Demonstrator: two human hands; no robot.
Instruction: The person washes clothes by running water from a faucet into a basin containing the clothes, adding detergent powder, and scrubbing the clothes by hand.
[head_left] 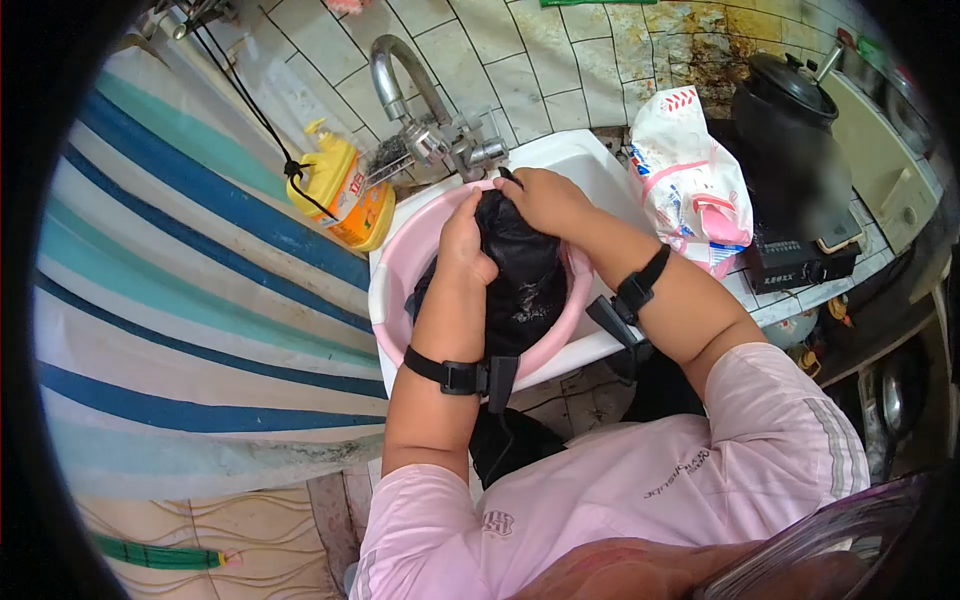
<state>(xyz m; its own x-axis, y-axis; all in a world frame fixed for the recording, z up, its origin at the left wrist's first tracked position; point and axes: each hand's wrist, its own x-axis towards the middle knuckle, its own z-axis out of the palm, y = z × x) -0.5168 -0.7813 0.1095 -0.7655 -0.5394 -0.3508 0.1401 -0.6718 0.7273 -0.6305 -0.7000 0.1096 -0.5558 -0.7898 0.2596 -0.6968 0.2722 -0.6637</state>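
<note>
A wet black cloth (522,262), perhaps a garment, lies bunched in a pink basin (392,262) set in the white sink (590,165). My right hand (548,203) grips the top of the cloth near the basin's far rim, its fingers curled over the fabric. Along the cloth's left side, my left hand (464,243) holds it, with the thumb toward me and some fingers hidden by the fabric. The lower part of the cloth rests in the basin and glistens with what looks like water or suds.
A metal faucet (425,140) arches behind the basin. To its left stands a yellow detergent jug (340,195) beside a striped curtain (210,250). At right are a white plastic bag (690,175) and a black pot (790,95) on a cooker (800,262).
</note>
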